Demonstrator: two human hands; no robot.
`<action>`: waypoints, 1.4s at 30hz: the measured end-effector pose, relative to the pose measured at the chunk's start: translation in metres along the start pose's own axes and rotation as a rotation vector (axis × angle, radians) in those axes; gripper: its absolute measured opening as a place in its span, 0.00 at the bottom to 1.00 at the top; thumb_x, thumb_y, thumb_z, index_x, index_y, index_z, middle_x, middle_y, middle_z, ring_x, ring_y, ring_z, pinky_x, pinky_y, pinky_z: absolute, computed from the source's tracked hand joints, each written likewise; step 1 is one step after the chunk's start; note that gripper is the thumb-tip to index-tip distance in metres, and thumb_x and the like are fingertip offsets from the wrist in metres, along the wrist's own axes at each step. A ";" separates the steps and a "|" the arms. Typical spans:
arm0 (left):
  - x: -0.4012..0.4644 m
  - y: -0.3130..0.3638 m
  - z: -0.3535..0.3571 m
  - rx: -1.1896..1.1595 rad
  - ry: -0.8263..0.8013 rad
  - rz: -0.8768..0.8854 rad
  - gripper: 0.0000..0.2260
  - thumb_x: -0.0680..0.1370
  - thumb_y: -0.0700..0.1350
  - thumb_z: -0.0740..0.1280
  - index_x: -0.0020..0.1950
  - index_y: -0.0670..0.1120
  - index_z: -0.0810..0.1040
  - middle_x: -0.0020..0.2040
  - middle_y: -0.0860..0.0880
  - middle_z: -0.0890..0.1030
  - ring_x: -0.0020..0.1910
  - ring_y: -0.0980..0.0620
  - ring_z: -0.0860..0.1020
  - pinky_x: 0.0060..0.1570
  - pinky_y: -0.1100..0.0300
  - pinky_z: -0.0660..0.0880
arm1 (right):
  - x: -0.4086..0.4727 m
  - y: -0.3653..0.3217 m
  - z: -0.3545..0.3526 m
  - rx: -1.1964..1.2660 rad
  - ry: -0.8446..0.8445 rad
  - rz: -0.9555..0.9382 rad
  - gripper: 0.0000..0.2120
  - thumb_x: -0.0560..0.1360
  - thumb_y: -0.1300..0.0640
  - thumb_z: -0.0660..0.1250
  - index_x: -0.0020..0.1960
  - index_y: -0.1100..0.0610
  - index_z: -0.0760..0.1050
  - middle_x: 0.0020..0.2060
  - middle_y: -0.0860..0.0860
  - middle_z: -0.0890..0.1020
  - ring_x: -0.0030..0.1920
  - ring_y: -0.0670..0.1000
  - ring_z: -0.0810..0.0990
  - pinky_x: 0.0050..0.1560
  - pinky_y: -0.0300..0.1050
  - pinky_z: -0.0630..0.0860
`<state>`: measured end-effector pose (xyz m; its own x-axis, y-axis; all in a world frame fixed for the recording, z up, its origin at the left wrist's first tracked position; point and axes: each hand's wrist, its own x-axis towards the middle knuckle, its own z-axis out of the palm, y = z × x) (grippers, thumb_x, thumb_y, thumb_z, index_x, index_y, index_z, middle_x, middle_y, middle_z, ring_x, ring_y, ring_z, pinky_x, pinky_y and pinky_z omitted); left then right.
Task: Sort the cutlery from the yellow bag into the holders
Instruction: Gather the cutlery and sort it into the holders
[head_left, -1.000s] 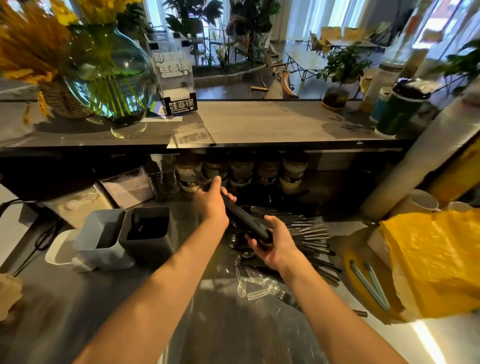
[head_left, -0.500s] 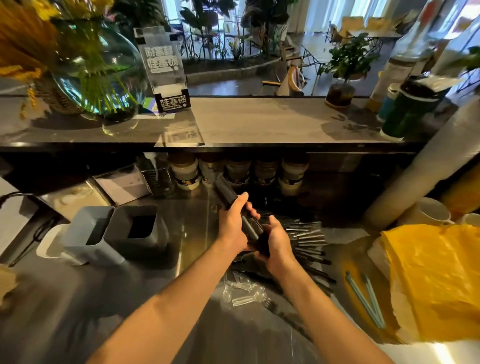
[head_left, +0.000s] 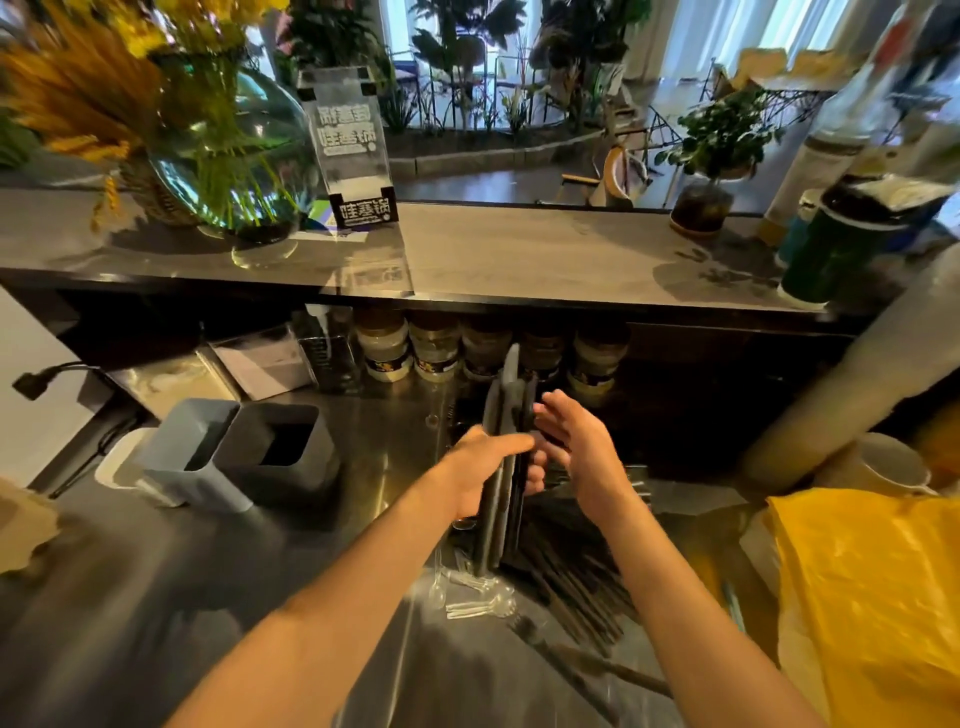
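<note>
At the middle of the steel tabletop (head_left: 156, 597), the left hand (head_left: 480, 467) has its grip clenched round a bundle of dark cutlery (head_left: 506, 447) held nearly upright. The right hand (head_left: 576, 441) is just beside the bundle, its grip released, fingers straight, palm facing the cutlery; whether it touches cannot be told. Below the hands lie a heap of dark cutlery (head_left: 576, 571) and a few clear plastic spoons (head_left: 478, 597). The yellow bag (head_left: 872, 597) sits at the right edge. Toward the left edge stand two holders side by side, a light blue holder (head_left: 192, 447) and a dark grey holder (head_left: 283, 447), with bare steel between them and the hands. On the raised shelf (head_left: 519, 249) behind, a clear sign (head_left: 350, 150) carries Chinese lettering too blurred to read, next to a glass vase (head_left: 234, 161) of yellow flowers. Jars (head_left: 434, 348) with unreadable labels line the back edge.
</note>
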<state>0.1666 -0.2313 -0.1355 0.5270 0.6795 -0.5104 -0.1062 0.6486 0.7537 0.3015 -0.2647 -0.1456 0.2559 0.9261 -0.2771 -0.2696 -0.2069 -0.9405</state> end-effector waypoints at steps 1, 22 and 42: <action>-0.003 -0.002 0.002 0.057 -0.038 -0.036 0.04 0.80 0.39 0.68 0.50 0.38 0.79 0.34 0.44 0.79 0.30 0.51 0.78 0.32 0.58 0.79 | 0.000 -0.008 -0.002 0.004 -0.126 0.060 0.17 0.82 0.46 0.60 0.56 0.56 0.81 0.51 0.50 0.85 0.47 0.51 0.83 0.47 0.47 0.76; -0.029 -0.033 0.015 0.526 -0.007 -0.026 0.08 0.79 0.46 0.70 0.54 0.45 0.75 0.42 0.46 0.81 0.32 0.50 0.80 0.31 0.55 0.80 | 0.030 -0.004 -0.011 0.364 0.370 0.082 0.07 0.83 0.63 0.60 0.59 0.60 0.73 0.33 0.52 0.73 0.28 0.48 0.73 0.34 0.44 0.78; -0.048 -0.045 0.001 0.158 0.107 0.030 0.09 0.80 0.42 0.69 0.56 0.37 0.78 0.40 0.41 0.83 0.37 0.45 0.83 0.36 0.52 0.82 | -0.020 0.011 0.023 0.303 -0.121 0.126 0.14 0.84 0.59 0.58 0.63 0.66 0.74 0.53 0.62 0.85 0.55 0.59 0.85 0.58 0.54 0.81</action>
<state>0.1474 -0.2933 -0.1448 0.4316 0.7358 -0.5219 0.0178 0.5715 0.8204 0.2717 -0.2779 -0.1457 0.0960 0.9336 -0.3451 -0.5601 -0.2360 -0.7941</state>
